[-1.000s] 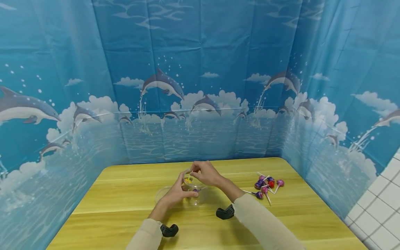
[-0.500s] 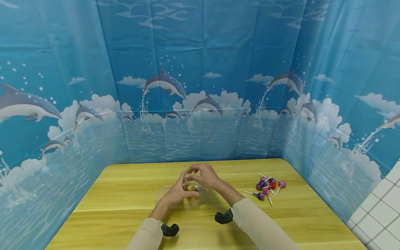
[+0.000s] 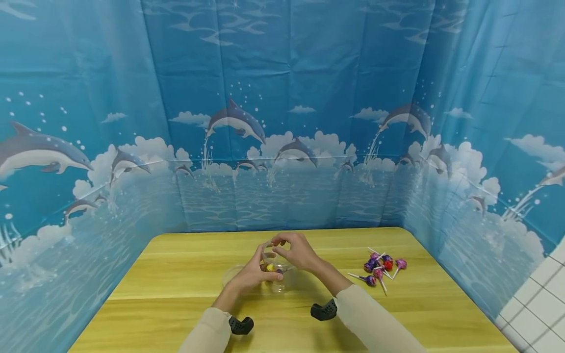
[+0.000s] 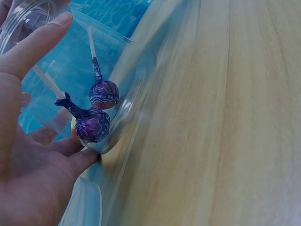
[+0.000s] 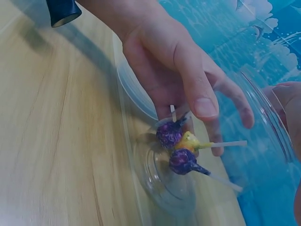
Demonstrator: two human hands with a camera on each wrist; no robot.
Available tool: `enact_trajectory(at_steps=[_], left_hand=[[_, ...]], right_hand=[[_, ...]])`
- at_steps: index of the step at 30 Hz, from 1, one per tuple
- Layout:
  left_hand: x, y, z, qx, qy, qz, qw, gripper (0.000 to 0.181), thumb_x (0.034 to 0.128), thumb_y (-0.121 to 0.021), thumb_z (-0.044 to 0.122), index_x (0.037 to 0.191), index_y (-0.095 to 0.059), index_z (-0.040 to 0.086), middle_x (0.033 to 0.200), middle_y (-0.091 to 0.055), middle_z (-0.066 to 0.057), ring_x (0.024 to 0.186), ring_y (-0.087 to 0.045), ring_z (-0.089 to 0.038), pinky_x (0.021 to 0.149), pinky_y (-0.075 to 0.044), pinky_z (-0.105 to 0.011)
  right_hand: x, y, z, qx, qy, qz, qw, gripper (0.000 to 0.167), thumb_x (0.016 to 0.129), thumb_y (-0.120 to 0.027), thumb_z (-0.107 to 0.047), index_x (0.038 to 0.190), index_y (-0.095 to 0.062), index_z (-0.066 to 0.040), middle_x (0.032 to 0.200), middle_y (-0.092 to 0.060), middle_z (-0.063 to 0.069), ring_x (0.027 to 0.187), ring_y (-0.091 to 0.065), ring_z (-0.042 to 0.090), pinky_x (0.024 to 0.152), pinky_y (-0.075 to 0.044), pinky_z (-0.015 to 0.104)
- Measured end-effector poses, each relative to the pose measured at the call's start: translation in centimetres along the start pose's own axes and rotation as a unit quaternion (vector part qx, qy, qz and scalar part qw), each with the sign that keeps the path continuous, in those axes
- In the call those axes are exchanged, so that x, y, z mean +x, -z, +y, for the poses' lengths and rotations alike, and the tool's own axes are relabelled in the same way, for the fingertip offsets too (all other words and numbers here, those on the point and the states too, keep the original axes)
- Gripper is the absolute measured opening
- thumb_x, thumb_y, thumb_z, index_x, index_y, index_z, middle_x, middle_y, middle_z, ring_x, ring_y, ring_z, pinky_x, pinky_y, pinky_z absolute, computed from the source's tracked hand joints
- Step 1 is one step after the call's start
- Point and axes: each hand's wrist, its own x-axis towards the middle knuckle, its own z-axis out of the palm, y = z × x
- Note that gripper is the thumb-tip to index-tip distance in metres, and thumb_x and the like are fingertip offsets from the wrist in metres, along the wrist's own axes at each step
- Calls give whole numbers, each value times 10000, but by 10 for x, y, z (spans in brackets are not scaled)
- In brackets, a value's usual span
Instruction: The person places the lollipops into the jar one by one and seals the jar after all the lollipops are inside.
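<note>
A clear jar (image 3: 279, 288) stands tilted on the table, and my left hand (image 3: 253, 275) grips it round the side. Through its wall in the left wrist view I see two purple-wrapped lollipops (image 4: 94, 123) at the bottom. The right wrist view also shows a yellow-wrapped lollipop (image 5: 187, 141) lying between the purple ones. My right hand (image 3: 299, 251) is over the jar's mouth, thumb and fingers parted and loosely bent, with nothing between them. The left palm and fingers partly hide the jar in the head view.
Several wrapped lollipops (image 3: 378, 267), purple, pink and red, lie in a loose pile on the right of the wooden table (image 3: 176, 304). A clear round lid (image 3: 230, 275) lies left of the jar, partly behind the left hand. A dolphin-print curtain (image 3: 282, 196) encloses the table's back and sides.
The right fingers held a yellow lollipop by its stick at the jar's mouth; they have let go and parted. That lollipop now lies in the jar. The left hand keeps its grip.
</note>
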Motion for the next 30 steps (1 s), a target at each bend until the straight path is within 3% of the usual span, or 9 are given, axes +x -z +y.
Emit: enact_trajectory(at_steps=[7,13,21,30], left_hand=[[-1,0,1,107,-45,93,9999,936,931,-807,175,1629,-187,225,1540,-377,-196,1283,-464,-354,1046,-399,-569],[-2,-1,0,164,44,103,9998,942,924,-815,173,1627,-189,223,1534,-374,-188,1261,-465,-361,1019,-411,-557],[0,-2,2,131,29,75,9999,957,920,-817,169,1629,-175,207,1520,-372,-183,1251,-486,-365,1009,-423,-550],[1,-3,-2,146,16,115,9998,973,903,-835,163,1629,-190,228,1517,-384,-181,1239,-506,-356,1023,-416,-548]], right_hand=[[-3,9,4,219,-37,242,9995,168,970,-742,-87,1129,-755,-35,1069,-731,49,973,-661,260,869,-536,531],[-11,20,11,137,-173,298,9993,145,976,-742,-114,1117,-756,-86,1065,-725,17,975,-662,234,850,-552,476],[-23,38,19,-21,-194,286,9994,166,978,-744,-136,1134,-753,-78,1080,-720,17,953,-666,231,821,-556,433],[-45,68,31,-102,-427,346,9984,140,982,-735,-129,1121,-747,-119,1037,-708,-22,938,-661,216,818,-550,426]])
